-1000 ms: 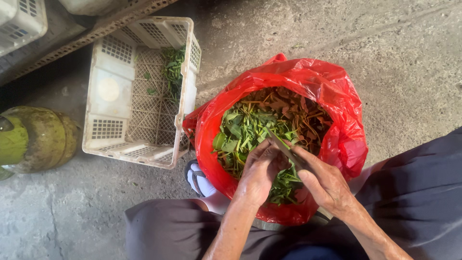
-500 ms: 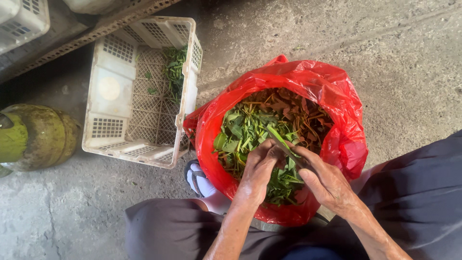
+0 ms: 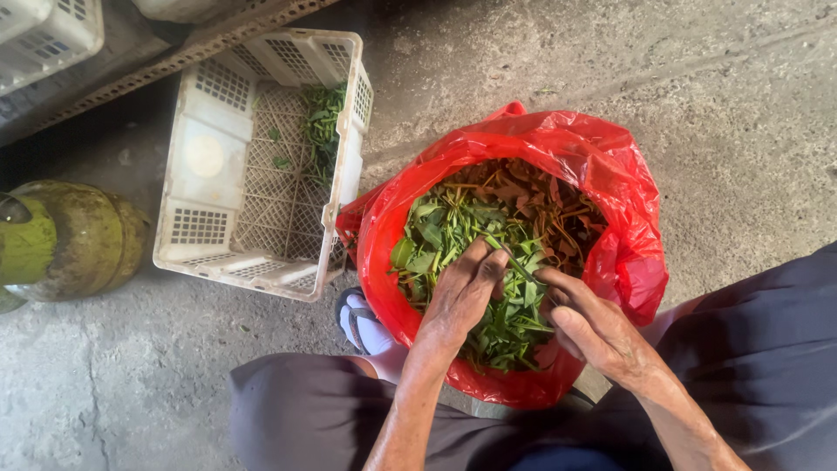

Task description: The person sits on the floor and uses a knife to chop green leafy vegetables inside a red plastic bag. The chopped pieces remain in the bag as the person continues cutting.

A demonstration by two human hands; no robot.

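Green leaves [image 3: 453, 235] fill the near side of a red plastic bag [image 3: 610, 166] that stands open on the concrete floor [image 3: 697, 78], directly in front of us, between the person's knees. Behind the green leaves, on the far side of the same bag, we see a heap of brown, dried leaves and stalks [image 3: 545, 205].

We see both bare hands down inside the bag, on top of the greens. The left hand [image 3: 458, 296] lies palm down with its fingers loosely curled, the tips pressed onto a thin green stem [image 3: 514, 259]. The right hand [image 3: 593, 327] is half closed just beside it, forefinger and thumb meeting at the near end of that same stem. We cannot tell how firmly either one pinches it.

To the left of the bag, touching its side, a white slatted plastic crate [image 3: 209, 157] rests on the floor with a few green sprigs [image 3: 324, 122] inside. Further left lies a green gas cylinder [image 3: 61, 240]. A pale sandal [image 3: 362, 327] shows under the bag's near left edge.
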